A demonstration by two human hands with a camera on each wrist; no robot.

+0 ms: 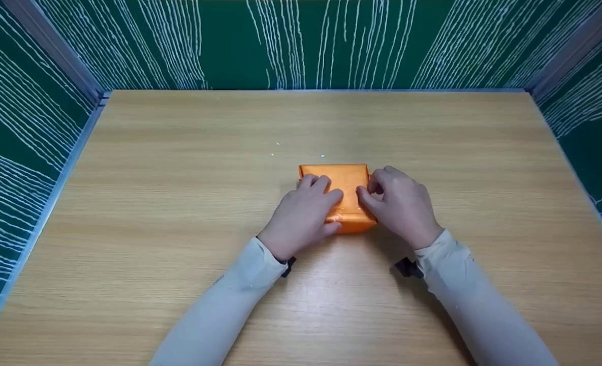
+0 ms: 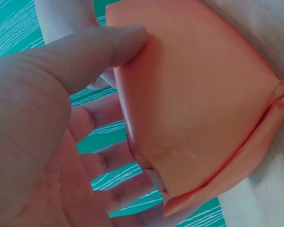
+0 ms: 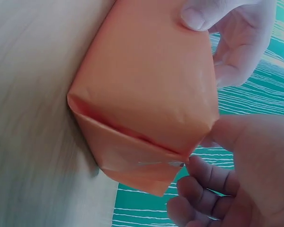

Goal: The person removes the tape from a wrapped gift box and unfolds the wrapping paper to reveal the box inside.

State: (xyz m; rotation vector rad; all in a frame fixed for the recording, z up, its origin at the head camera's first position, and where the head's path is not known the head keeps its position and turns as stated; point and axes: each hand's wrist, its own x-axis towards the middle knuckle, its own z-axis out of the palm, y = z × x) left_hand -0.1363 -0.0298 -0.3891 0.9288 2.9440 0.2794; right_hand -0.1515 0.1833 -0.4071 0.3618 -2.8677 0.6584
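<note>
A box-shaped package wrapped in shiny orange paper [image 1: 349,178] lies on the wooden table between the two hands. My left hand [image 1: 303,211] holds its left part, fingers bent over the top and the thumb against the front face. At the right end my right hand [image 1: 402,203] pinches the wrapping at the edge, thumb on top and the other fingers curled beside the end. In the right wrist view, a folded orange paper flap [image 3: 128,161] covers that end, with a small wrinkled, whitish spot near my fingers. The far side of the package is hidden.
Tiny white scraps [image 1: 322,155] lie on the wooden table [image 1: 179,178] beyond the package. Green panels with white streaky lines [image 1: 229,46] stand along the back and both sides. A small dark device [image 1: 409,267] is strapped at the right wrist.
</note>
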